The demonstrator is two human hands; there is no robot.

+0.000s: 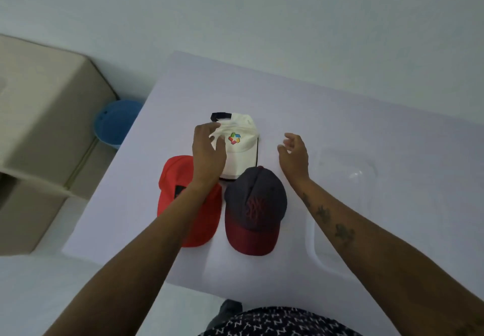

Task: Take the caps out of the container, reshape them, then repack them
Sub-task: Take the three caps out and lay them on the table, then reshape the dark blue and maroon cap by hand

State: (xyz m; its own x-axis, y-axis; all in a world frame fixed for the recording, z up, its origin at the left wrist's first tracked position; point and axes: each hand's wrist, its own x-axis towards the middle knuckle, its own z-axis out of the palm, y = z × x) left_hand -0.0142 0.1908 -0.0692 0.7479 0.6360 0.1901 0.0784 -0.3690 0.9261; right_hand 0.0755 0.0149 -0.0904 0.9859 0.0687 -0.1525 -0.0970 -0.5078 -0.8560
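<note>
Head view. Three caps are lying on the white table [340, 131], all out of the container [343, 204], which is sitting clear and lidless at the right side of the table, well apart from the caps.

The white cap [239, 147], bearing a multicoloured emblem, is lying farthest from the person. The red cap [178, 173] is lying near left, its peak pointing toward the person. The navy cap [255, 204], with a maroon peak, is lying near right, just beside the red one; its crown is overlapping the near edge of the white cap.

The left hand [208, 152] is resting over the left side of the white cap, fingers curled at the fabric; whether they are pinching it cannot be told. The left forearm is crossing above the red cap and hiding much of its crown and right half.

The right hand [294, 156] is hovering just right of the white cap, fingers loosely curled and apart, holding nothing. The right forearm is lying across the near left corner of the container.

Surroundings: a cardboard box [44, 126] is standing off the table's left edge, and a blue bucket [115, 123] is sitting between box and table, partly hidden by the table edge.
</note>
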